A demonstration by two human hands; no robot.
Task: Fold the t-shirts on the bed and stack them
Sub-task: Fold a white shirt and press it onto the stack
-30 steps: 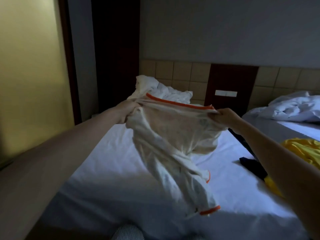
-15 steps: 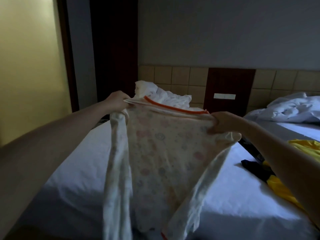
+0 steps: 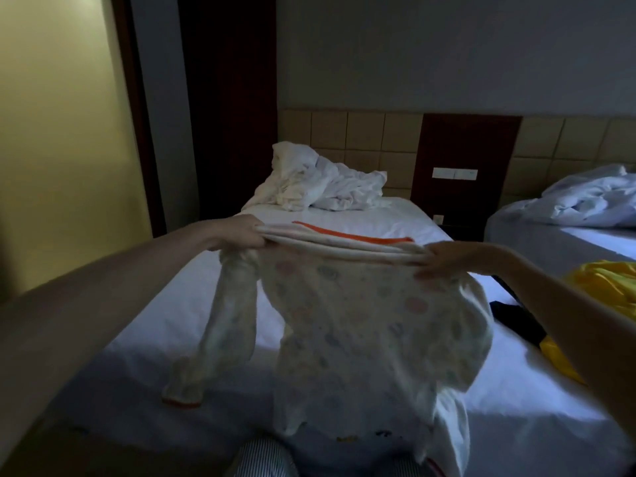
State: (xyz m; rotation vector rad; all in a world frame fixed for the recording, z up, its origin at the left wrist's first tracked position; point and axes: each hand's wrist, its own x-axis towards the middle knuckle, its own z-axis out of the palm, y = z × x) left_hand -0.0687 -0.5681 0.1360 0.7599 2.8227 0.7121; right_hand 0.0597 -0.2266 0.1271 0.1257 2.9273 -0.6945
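Observation:
I hold a white long-sleeved shirt (image 3: 364, 325) with a pale printed pattern and an orange neck trim above the white bed (image 3: 192, 297). My left hand (image 3: 241, 232) grips its left shoulder and my right hand (image 3: 447, 258) pinches its right shoulder. The shirt hangs down towards me; its left sleeve dangles with an orange cuff near the sheet. A yellow garment (image 3: 605, 284) and a dark garment (image 3: 516, 318) lie at the bed's right side.
A crumpled white duvet (image 3: 320, 184) is heaped at the head of the bed against the tiled headboard. A second bed (image 3: 585, 232) with rumpled bedding stands to the right. A dark doorway and a yellow wall are on the left.
The shirt has opened out and dropped lower, its front now facing me and a sleeve hanging free. Both hands have moved down and a little apart, still holding the shoulders.

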